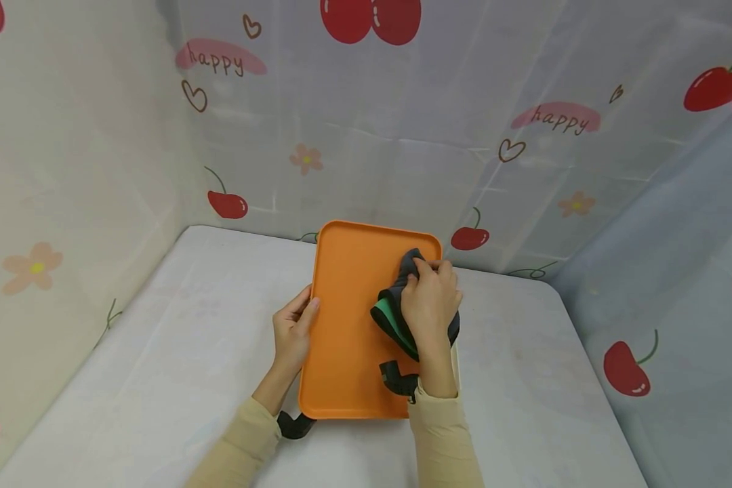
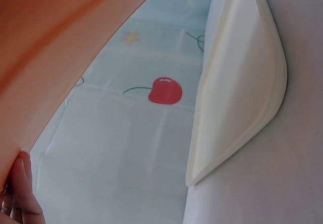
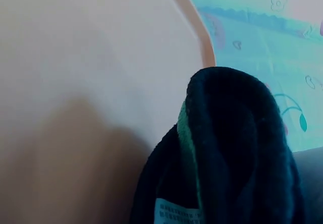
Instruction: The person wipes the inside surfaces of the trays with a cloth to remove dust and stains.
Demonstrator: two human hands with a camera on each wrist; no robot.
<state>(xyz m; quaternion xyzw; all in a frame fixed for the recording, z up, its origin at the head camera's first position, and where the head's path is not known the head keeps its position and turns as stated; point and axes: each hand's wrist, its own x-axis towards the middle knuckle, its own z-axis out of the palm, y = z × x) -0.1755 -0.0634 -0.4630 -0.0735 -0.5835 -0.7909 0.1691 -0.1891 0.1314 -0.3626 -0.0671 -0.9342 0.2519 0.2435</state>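
Note:
An orange tray (image 1: 348, 325) is held up at a tilt above the white table; my left hand (image 1: 293, 332) grips its left edge, thumb on the face. In the left wrist view the fingers of my left hand (image 2: 22, 193) show behind the tray (image 2: 55, 47). My right hand (image 1: 431, 298) pinches a dark grey cloth with green inside (image 1: 392, 322) over the tray's right part. In the right wrist view the bunched dark cloth (image 3: 237, 143) hangs before the tray (image 3: 101, 57), a label showing on it; the right hand is out of that view.
A cream-coloured tray (image 2: 242, 82) lies on the white table (image 1: 524, 379), mostly hidden under the orange one in the head view. Printed curtains (image 1: 366, 135) with cherries and flowers stand behind and at both sides. Black straps hang near both wrists.

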